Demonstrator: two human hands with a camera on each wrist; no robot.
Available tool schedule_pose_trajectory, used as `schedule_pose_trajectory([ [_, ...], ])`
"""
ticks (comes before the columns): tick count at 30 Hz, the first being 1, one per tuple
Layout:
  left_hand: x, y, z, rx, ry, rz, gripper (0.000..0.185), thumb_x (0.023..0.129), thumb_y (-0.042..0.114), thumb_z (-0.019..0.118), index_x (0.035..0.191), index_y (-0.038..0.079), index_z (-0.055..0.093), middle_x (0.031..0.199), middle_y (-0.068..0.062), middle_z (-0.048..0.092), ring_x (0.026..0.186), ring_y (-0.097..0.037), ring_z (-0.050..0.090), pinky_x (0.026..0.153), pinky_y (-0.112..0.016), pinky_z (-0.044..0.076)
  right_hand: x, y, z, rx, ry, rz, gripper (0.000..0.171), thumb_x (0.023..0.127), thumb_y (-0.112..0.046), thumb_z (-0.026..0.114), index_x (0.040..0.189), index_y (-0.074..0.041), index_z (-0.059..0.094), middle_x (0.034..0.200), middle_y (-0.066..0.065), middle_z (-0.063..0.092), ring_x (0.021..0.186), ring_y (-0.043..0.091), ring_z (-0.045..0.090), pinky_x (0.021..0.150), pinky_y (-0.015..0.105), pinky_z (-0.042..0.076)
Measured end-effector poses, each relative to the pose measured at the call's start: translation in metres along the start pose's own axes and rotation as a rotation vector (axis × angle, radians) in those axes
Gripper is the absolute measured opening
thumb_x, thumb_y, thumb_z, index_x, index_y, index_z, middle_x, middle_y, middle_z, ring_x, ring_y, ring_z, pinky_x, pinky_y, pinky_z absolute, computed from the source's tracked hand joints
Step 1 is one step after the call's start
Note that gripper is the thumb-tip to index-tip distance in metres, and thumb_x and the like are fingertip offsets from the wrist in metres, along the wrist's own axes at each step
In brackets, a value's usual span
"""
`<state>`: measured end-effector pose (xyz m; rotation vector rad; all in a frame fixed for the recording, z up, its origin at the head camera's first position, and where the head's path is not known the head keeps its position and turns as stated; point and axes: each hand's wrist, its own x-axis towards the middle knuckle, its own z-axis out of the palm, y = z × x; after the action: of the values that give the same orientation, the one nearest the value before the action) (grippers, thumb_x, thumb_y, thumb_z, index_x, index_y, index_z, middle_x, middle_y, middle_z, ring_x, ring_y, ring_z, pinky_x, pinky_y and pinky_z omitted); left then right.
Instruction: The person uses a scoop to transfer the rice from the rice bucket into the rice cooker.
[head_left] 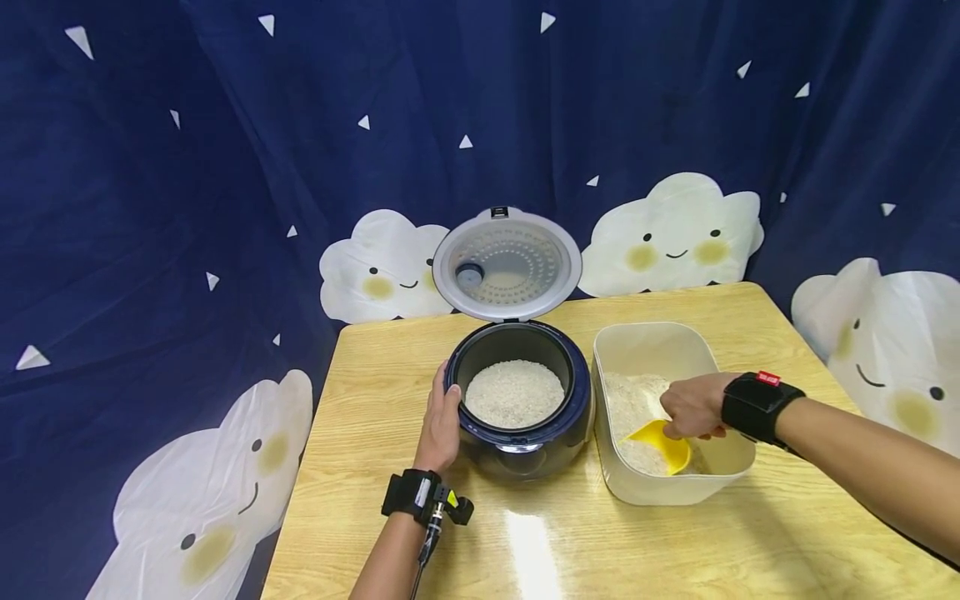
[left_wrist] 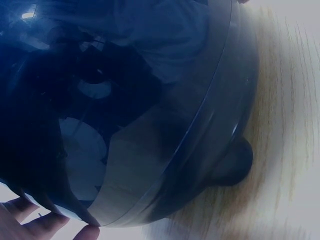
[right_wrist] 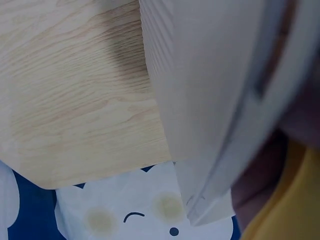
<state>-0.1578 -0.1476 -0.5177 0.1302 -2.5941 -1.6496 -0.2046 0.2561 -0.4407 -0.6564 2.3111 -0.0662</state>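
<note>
A dark blue rice cooker (head_left: 577, 400) stands with its lid (head_left: 506, 262) raised and white rice (head_left: 515, 394) in its pot. Against its left side rests my left hand (head_left: 438, 429), fingers extended along the wall; the left wrist view shows the fingertips (left_wrist: 47, 222) at the glossy body. My right hand (head_left: 697, 406) grips a yellow scoop (head_left: 671, 450) inside the off-white bin (head_left: 678, 492), over loose rice (head_left: 633, 404). In the right wrist view, the scoop (right_wrist: 290, 200) and the bin wall (right_wrist: 195, 90) appear close up, and most of the hand is hidden.
The wooden table (head_left: 375, 392) carries the cooker and, just right of it, the bin. Behind the table hangs a navy curtain (head_left: 405, 100) with white clouds and triangles. The raised lid stands at the cooker's back. A cable (head_left: 427, 546) runs from the left wristband.
</note>
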Motion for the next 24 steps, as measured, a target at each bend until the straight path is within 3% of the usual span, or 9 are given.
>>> schedule_pose_trajectory([
  [13,0.000,-0.001,-0.001,0.003,0.000,-0.009,0.055,0.111,0.048,0.028,0.164,0.042,0.017,0.174,0.006,0.023,0.163,-0.022,0.021,0.132,-0.054,0.019,-0.016,-0.007,-0.015,0.026,-0.013,0.024,0.040,0.089,-0.028,0.062,0.051,-0.020,0.054,0.043,-0.010,0.043,0.034,0.005,0.037,0.037,0.018,0.029],
  [24,0.001,-0.001,-0.002,-0.002,-0.006,0.001,0.055,0.111,0.045,0.028,0.165,0.039,0.017,0.174,0.005,0.024,0.162,-0.021,0.021,0.132,-0.053,0.019,-0.032,0.000,-0.010,0.129,-0.018,0.063,0.040,0.093,-0.033,0.063,0.056,-0.018,0.058,0.047,-0.009,0.046,0.033,0.006,0.035,0.035,0.018,0.028],
])
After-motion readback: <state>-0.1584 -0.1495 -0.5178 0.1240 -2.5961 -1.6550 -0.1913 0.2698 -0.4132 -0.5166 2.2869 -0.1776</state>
